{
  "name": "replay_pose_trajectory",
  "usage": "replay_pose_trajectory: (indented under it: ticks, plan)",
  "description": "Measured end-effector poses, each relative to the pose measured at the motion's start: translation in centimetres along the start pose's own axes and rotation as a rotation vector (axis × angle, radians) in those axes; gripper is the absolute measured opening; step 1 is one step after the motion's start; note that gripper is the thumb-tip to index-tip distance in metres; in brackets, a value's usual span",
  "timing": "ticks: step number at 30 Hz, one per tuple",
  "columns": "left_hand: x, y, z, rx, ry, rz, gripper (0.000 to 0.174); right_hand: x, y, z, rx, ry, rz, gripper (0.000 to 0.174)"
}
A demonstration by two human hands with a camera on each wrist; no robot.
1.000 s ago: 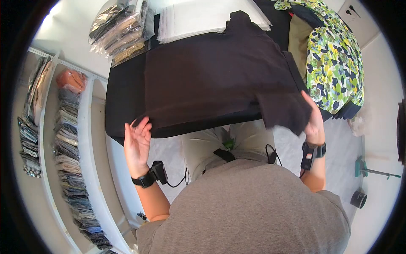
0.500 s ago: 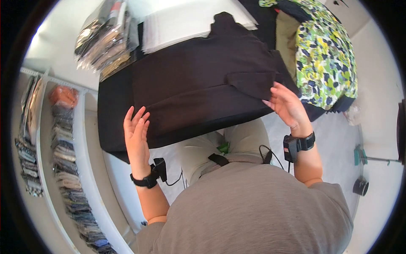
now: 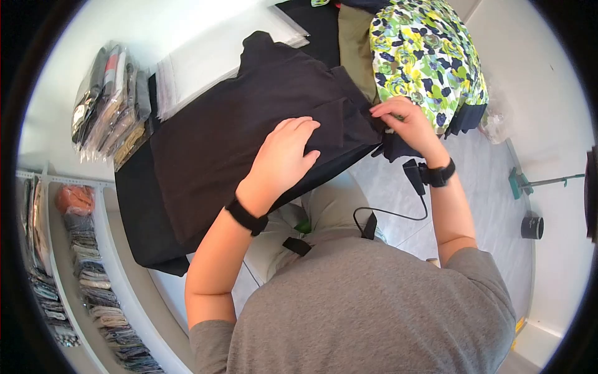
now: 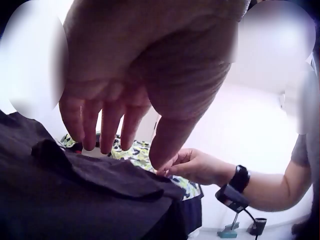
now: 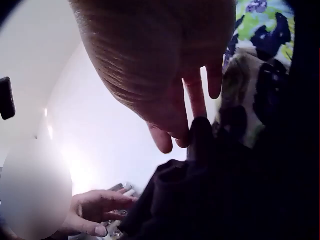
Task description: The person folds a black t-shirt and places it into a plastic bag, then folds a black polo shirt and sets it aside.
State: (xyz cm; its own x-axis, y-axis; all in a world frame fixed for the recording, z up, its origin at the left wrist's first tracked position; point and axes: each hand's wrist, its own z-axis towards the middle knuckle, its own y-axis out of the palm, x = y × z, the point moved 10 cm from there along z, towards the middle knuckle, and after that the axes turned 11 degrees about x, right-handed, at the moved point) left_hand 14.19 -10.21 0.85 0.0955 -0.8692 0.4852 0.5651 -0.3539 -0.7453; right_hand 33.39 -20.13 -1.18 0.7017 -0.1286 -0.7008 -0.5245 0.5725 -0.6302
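A dark high-necked top (image 3: 218,143) lies folded on the black-covered table, its collar pointing to the back and a sleeve laid over its body. My left hand (image 3: 281,156) is over the middle of the top, palm down, fingers extended and thumb apart. In the left wrist view its fingers (image 4: 112,125) hang above the cloth with nothing between them. My right hand (image 3: 408,121) is at the top's right edge, fingertips and thumb together. A peak of dark cloth (image 5: 201,132) rises at its fingers in the right wrist view, where it pinches the fabric.
A floral garment (image 3: 430,62) lies right of the top, over an olive one (image 3: 356,50). Clear plastic sleeves (image 3: 205,62) and a stack of bagged clothes (image 3: 112,103) are at the back left. Shelves of packed clothes (image 3: 93,274) stand left.
The sleeve flap, earlier held by the right hand, was folded onto the top. Since then my left hand has moved right over the top, and my right hand to its right edge. The head view has turned.
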Motion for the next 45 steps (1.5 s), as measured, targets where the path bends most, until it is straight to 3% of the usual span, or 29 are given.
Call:
replay_pose_trajectory:
  ticks: [2, 3, 7, 11, 13, 17, 19, 23, 25, 26, 28, 29, 31, 32, 33, 35, 36, 37, 39, 41, 43, 45]
  plan:
    - [-0.6, 1.5, 0.7, -0.024, 0.011, 0.120, 0.047, -2.0, 1.3, -0.2, -0.050, -0.342, 0.011, 0.017]
    - [-1.2, 2.3, 0.9, -0.048, 0.009, 0.238, 0.048, -1.0, 1.8, -0.2, -0.065, -0.300, 0.007, 0.016]
    - [-2.9, 3.4, 1.9, -0.156, -0.082, 0.254, 0.042, 0.9, 1.7, -0.1, -0.004, -0.284, 0.114, 0.019]
    - [-4.2, 2.6, 3.3, -0.072, -0.066, 0.155, 0.027, 0.8, 1.5, -0.3, -0.028, -0.315, 0.162, 0.020]
    - [-7.0, -0.3, 4.3, 0.219, -0.300, -0.073, 0.023, 0.9, 1.3, -0.2, -0.023, -0.315, 0.200, 0.021]
    - [-14.2, -0.3, 3.7, 0.264, -0.771, -0.142, 0.028, 1.8, 1.6, -0.2, -0.068, -0.215, 0.244, 0.036]
    - [-16.2, 0.4, 2.8, 0.333, -0.906, -0.317, 0.030, 1.8, 1.6, -0.3, -0.056, -0.224, 0.248, 0.034]
    - [-16.0, -0.7, 2.4, 0.531, -0.896, -0.441, 0.031, 1.1, 1.4, -0.5, -0.032, -0.249, 0.155, 0.021]
    - [-13.2, -2.2, 3.6, 0.337, -0.696, -0.106, 0.040, 0.9, 1.4, -0.5, -0.010, -0.266, 0.141, 0.015]
    - [-12.3, -2.9, 3.8, 0.335, -0.697, -0.102, 0.040, 0.8, 1.4, -0.5, 0.010, -0.284, 0.124, 0.012]
    - [-11.6, -0.8, 3.0, 0.001, -0.836, -0.060, 0.049, 1.3, 1.6, -0.4, 0.014, -0.261, 0.142, 0.010]
    - [-11.9, -0.3, 2.7, 0.002, -0.841, -0.057, 0.049, 1.7, 1.7, -0.3, 0.018, -0.238, 0.156, 0.009]
    - [-10.9, 0.8, 3.6, -0.061, -0.551, 0.166, 0.061, 1.7, 1.9, -0.2, 0.026, -0.261, 0.144, 0.010]
    - [-9.3, 0.5, 3.7, -0.014, -0.387, 0.322, 0.054, 1.7, 1.9, -0.2, 0.028, -0.261, 0.130, 0.011]
    - [-9.5, 0.6, 3.8, -0.014, -0.387, 0.323, 0.054, 1.6, 1.8, -0.2, 0.032, -0.261, 0.115, 0.011]
    - [-8.7, 0.6, 4.6, 0.024, -0.188, 0.326, 0.040, 1.6, 1.8, -0.2, 0.029, -0.257, 0.118, 0.012]
    - [-9.4, -0.1, 5.6, 0.101, -0.144, 0.179, 0.028, 1.6, 1.8, -0.2, 0.024, -0.253, 0.120, 0.012]
    - [-9.5, -1.5, 6.4, 0.193, -0.312, -0.071, 0.021, 1.6, 1.8, -0.2, 0.026, -0.254, 0.120, 0.012]
    - [-12.9, -3.9, 6.4, 0.396, -0.531, -0.115, 0.019, 1.2, 1.5, -0.2, 0.064, -0.280, 0.115, 0.012]
    - [-15.2, -5.9, 6.1, 0.583, -0.582, -0.024, 0.021, 1.2, 1.5, -0.2, 0.066, -0.283, 0.112, 0.012]
    - [-15.4, -6.3, 6.5, 0.585, -0.569, -0.031, 0.027, 1.1, 1.4, -0.2, 0.073, -0.284, 0.110, 0.012]
    - [-15.3, -3.8, 6.8, 0.324, -0.690, -0.137, 0.034, 1.3, 1.4, -0.2, 0.073, -0.260, 0.115, 0.012]
